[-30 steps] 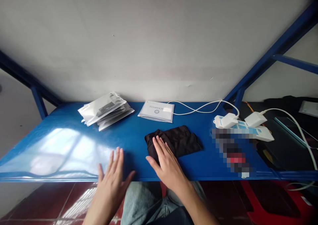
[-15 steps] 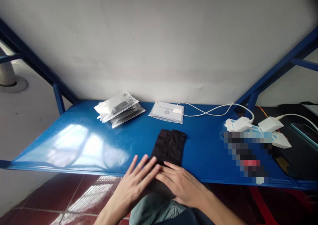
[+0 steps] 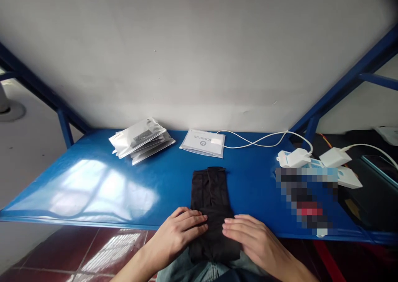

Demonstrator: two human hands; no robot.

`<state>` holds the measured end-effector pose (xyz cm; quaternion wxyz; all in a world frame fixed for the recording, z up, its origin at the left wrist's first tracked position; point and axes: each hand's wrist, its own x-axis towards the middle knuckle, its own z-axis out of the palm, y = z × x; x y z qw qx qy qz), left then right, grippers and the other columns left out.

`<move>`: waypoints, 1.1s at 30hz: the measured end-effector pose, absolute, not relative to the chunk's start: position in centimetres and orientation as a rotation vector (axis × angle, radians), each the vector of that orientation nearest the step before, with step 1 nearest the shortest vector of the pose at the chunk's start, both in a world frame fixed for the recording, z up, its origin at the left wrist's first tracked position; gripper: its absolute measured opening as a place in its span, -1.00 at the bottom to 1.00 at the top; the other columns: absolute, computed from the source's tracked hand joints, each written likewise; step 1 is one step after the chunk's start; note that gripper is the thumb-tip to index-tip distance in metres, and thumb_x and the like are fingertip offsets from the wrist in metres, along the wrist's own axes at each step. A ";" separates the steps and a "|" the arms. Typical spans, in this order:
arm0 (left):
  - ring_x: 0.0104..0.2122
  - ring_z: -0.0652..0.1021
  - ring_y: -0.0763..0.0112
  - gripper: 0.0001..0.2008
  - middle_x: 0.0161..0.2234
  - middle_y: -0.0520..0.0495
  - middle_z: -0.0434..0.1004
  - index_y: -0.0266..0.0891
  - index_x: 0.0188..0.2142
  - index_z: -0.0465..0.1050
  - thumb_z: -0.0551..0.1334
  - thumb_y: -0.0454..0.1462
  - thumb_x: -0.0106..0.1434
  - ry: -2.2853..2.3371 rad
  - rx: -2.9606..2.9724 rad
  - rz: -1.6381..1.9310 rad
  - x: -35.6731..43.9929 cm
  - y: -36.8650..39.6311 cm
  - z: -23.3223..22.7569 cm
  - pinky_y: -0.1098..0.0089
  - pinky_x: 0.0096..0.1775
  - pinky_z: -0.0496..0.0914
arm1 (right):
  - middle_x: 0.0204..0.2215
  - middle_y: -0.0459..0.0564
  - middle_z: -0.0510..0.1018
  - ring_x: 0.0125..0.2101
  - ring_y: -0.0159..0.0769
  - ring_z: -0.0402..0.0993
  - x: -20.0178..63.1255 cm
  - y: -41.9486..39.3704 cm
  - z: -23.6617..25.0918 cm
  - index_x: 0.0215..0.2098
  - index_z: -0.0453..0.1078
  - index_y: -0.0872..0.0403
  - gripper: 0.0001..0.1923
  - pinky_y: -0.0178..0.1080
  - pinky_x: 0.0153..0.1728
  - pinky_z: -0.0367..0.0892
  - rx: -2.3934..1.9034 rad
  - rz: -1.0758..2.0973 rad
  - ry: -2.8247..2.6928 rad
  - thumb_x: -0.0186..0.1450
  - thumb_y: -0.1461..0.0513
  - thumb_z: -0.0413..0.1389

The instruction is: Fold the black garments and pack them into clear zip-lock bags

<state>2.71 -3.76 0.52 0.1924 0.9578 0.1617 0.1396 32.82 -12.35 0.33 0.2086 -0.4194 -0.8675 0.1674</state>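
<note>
Bare blue table [image 3: 93, 182] lies open leftward; chargers [image 3: 298, 157] crowd the right.

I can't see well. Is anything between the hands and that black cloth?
No, nothing visible. The left hand and right hand both rest directly on the near end of the black cloth, which hangs over the blue table's front edge.

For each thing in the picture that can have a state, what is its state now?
Black cloth: folded, lengthwise, near end over the table edge.
Left hand: flat on the cloth.
Right hand: flat on the cloth.
Clear bags: stacked, fanned.
White packet: lying flat.
White chargers: plugged into the power strip.
</note>
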 end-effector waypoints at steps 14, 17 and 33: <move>-0.59 0.50 0.46 -0.45 -0.26 0.00 0.63 -0.12 0.22 0.12 0.21 0.03 0.39 1.056 1.497 0.620 7.3 2.0 1.4 0.49 -0.55 0.33 | -0.02 0.02 0.58 -0.17 -0.25 0.61 33.1 -2.5 3.7 0.23 0.25 -0.09 -0.63 -0.23 -0.17 0.51 -1.588 1.089 -1.731 0.50 0.05 -0.04; -0.60 0.50 0.47 -0.47 -0.24 -0.01 0.61 -0.10 0.30 0.05 0.12 0.00 0.46 1.099 1.571 0.664 7.5 2.2 1.5 0.47 -0.54 0.36 | 0.12 0.07 0.51 0.05 -0.19 0.56 32.3 -1.0 3.6 0.30 0.15 -0.11 -0.59 -0.17 0.02 0.47 -1.611 0.878 -1.749 0.53 0.06 -0.11; 0.44 0.12 0.03 -0.39 0.47 -0.27 -0.01 -0.30 0.49 -0.09 -0.03 -0.23 0.52 1.450 2.820 0.387 8.5 0.2 -0.8 -0.16 0.34 0.16 | 0.48 0.07 0.06 0.47 -0.07 -0.06 27.3 -1.4 1.4 0.51 -0.02 0.07 -0.39 0.10 0.38 0.11 -1.608 0.094 -2.308 0.57 0.06 -0.15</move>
